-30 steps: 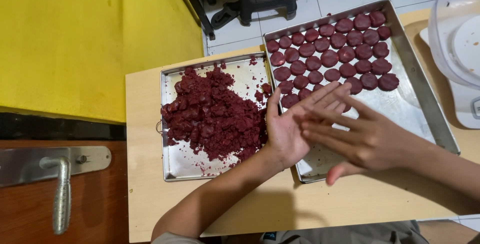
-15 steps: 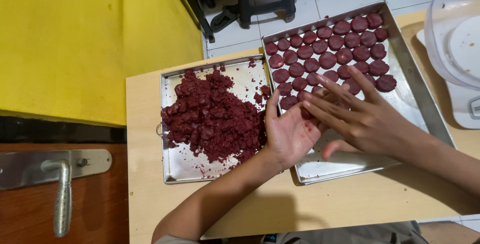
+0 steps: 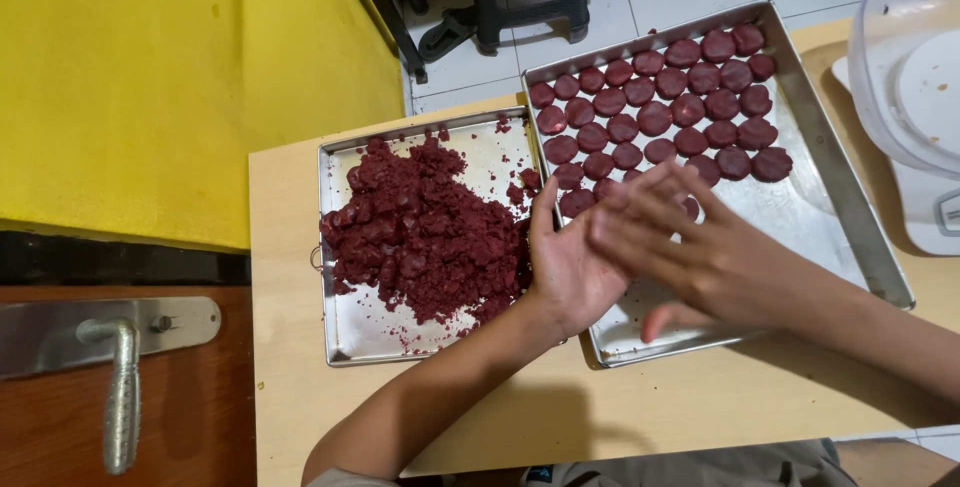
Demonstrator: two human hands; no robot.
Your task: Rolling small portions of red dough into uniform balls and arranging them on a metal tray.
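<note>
From the head view, two hands are seen pressed together above the near left corner of the right tray [image 3: 850,207]. The left hand [image 3: 570,257] is held palm up, its fingers [image 3: 543,209] stretched out flat and pointing away; the right hand [image 3: 700,252] is laid across it palm down, fingers [image 3: 640,202] spread and blurred. Whether anything is held between the palms cannot be told, as the contact is hidden. The right tray is set on a pale wooden tabletop [image 3: 290,387], and rows of dark red dough discs [image 3: 665,112] are laid across its far half, while the near half is left bare metal. Just beside it on the left, touching edge to edge, a second metal tray [image 3: 345,332] is placed, and a loose heap of crumbly dark red dough [image 3: 420,232] is piled in it, close to the left wrist. A clear plastic container [image 3: 905,57] on a white base is seen at the right edge. A yellow surface [image 3: 150,77] and a metal door handle [image 3: 120,387] on brown wood are seen to the left.
</note>
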